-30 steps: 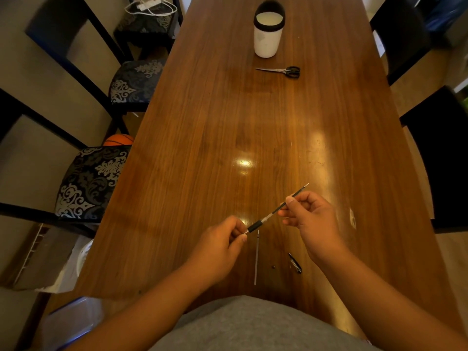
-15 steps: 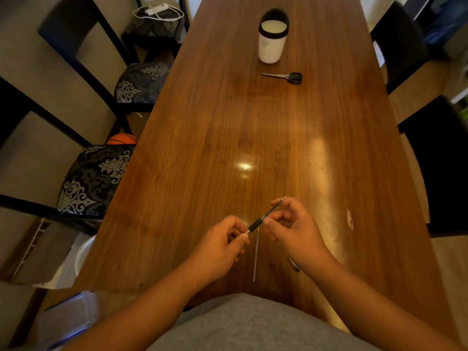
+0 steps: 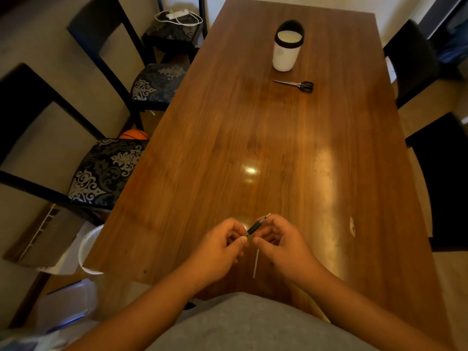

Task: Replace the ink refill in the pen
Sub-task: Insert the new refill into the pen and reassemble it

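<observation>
The long brown wooden table [image 3: 278,148] carries everything. A white cylindrical cup with a black rim [image 3: 286,51] stands near its far edge, and a pair of black-handled scissors [image 3: 296,85] lies just nearer than the cup; both are well apart from the work.

Close to the near edge, the left hand [image 3: 217,247] pinches the lower end of a slim black pen section with a metal tip [image 3: 254,228] between thumb and forefinger. The right hand [image 3: 281,244] curls its fingers round the upper end, where the tip pokes out. The pen is held above the table, slanting up to the right.

A thin white refill tube [image 3: 255,266] lies on the table just below the hands, pointing at the near edge.

The risks, as I judge them:
- The parts are narrow, so a slipping pinch could drop the pen section.
- A wrist brushing the loose tube could roll it off the near edge.
- Forcing the parts together at an angle could bend the refill or jam the tip.

I cannot tell whether a refill already sits inside the pen.
</observation>
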Motion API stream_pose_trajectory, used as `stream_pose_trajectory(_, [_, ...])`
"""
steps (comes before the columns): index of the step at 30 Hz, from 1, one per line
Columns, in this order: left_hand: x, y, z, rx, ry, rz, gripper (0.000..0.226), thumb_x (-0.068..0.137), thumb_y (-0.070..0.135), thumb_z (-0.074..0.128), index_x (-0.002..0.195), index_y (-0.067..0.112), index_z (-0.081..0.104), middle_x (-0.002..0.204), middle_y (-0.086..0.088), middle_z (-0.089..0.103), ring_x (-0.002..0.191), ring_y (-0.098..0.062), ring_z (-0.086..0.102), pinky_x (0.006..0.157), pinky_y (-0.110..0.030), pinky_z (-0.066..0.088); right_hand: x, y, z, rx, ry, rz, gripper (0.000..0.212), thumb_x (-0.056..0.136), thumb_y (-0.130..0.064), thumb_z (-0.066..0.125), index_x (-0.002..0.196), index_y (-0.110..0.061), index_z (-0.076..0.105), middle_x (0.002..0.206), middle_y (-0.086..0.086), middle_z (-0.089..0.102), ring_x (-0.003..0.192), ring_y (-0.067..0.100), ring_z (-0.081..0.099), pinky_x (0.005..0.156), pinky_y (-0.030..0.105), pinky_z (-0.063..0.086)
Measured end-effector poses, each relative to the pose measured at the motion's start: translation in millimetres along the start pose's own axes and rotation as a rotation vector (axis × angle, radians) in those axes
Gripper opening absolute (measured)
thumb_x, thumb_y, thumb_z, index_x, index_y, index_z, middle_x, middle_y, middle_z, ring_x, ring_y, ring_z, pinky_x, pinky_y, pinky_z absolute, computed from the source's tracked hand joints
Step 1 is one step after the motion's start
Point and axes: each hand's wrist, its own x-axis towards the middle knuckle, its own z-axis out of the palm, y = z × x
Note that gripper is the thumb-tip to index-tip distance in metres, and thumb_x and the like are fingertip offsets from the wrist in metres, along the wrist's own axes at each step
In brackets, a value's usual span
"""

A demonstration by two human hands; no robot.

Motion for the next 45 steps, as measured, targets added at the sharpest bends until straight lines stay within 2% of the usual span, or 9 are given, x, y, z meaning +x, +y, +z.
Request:
stream_pose_trajectory(3, [-5,-7,-1,-0.024,0.022,-0.037,0.013,0.094,0.014,0.056,0.094,0.027,0.058,0.086,0.002,0.070,0.070,-0.003,0.064,0.061,-0.019,0.054,4,23,-6,-0.174,-0.012,0.080,0.027,0.083,-0.014,0.071,0.102,-0.032,0.062,0.085,-0.006,0.066,0.074,0.006,0.063,0.059,0.018,0.051])
stream_pose_trajectory(6, [-10,-17,-2,-0.060,0.063,-0.062,0.015,0.093,0.011,0.057,0.091,0.026,0.058,0.087,-0.002,0.070,0.068,-0.006,0.064,0.061,-0.020,0.052,5,55,-19,-0.450,-0.049,0.192,0.031,0.087,-0.020,0.067,0.116,-0.024,0.059,0.094,-0.016,0.060,0.078,-0.002,0.055,0.057,0.008,0.038])
stream_pose_trajectory(11, [-17,-30,-3,-0.098,0.111,-0.107,0.014,0.091,0.008,0.060,0.088,0.022,0.059,0.086,-0.005,0.069,0.065,-0.005,0.063,0.062,-0.026,0.051,-1,88,-14,-0.808,-0.185,0.199,0.028,0.086,-0.028,0.066,0.112,-0.024,0.058,0.108,-0.001,0.066,0.087,0.013,0.059,0.062,0.019,0.040])
stream_pose_trajectory(18, [-30,-39,-6,-0.113,0.148,-0.135,0.010,0.091,0.011,0.060,0.090,0.021,0.060,0.082,-0.001,0.070,0.064,-0.005,0.063,0.061,-0.021,0.051,6,102,8,-0.912,-0.203,0.144,0.011,0.090,-0.016,0.056,0.101,-0.015,0.059,0.103,0.006,0.064,0.092,0.023,0.062,0.065,0.026,0.039])
stream_pose_trajectory(24, [-37,-47,-14,-0.120,0.169,-0.146,0.010,0.091,0.011,0.060,0.089,0.021,0.060,0.082,-0.001,0.070,0.065,-0.005,0.064,0.060,-0.021,0.050,12,108,15,-0.917,-0.196,0.117,0.018,0.090,-0.006,0.047,0.096,-0.013,0.063,0.099,0.009,0.064,0.088,0.026,0.062,0.063,0.027,0.035])
stream_pose_trajectory(27, [-40,-51,-19,-0.118,0.159,-0.136,0.011,0.091,0.012,0.061,0.089,0.022,0.060,0.085,-0.005,0.070,0.065,-0.005,0.064,0.060,-0.021,0.051,12,105,14,-0.846,-0.209,0.132,0.013,0.091,-0.011,0.052,0.093,-0.014,0.064,0.094,0.006,0.067,0.080,0.019,0.062,0.061,0.027,0.043])
stream_pose_trajectory(31, [-41,-50,-26,-0.119,0.141,-0.091,0.016,0.090,0.011,0.062,0.086,0.026,0.061,0.088,-0.011,0.070,0.068,-0.009,0.064,0.065,-0.028,0.052,10,79,9,-0.248,-0.127,0.249,0.008,0.089,-0.011,0.065,0.084,-0.017,0.065,0.069,0.002,0.067,0.054,0.010,0.061,0.049,0.022,0.049])
stream_pose_trajectory(35, [-37,-47,-28,-0.092,0.110,-0.054,0.014,0.089,0.015,0.064,0.087,0.029,0.063,0.086,-0.007,0.069,0.072,-0.014,0.066,0.070,-0.033,0.054,7,31,-7,0.119,-0.109,0.140,0.006,0.087,-0.004,0.065,0.086,-0.009,0.066,0.063,0.004,0.068,0.056,0.018,0.062,0.052,0.026,0.054])
stream_pose_trajectory(45, [-22,-29,-18,-0.061,0.036,0.022,0.021,0.086,0.013,0.067,0.084,0.034,0.066,0.077,0.002,0.064,0.071,-0.018,0.059,0.067,-0.036,0.050,-6,-21,-24,0.208,-0.089,0.032,0.008,0.086,0.010,0.059,0.092,0.014,0.058,0.063,0.014,0.060,0.049,0.013,0.057,0.046,0.021,0.051])
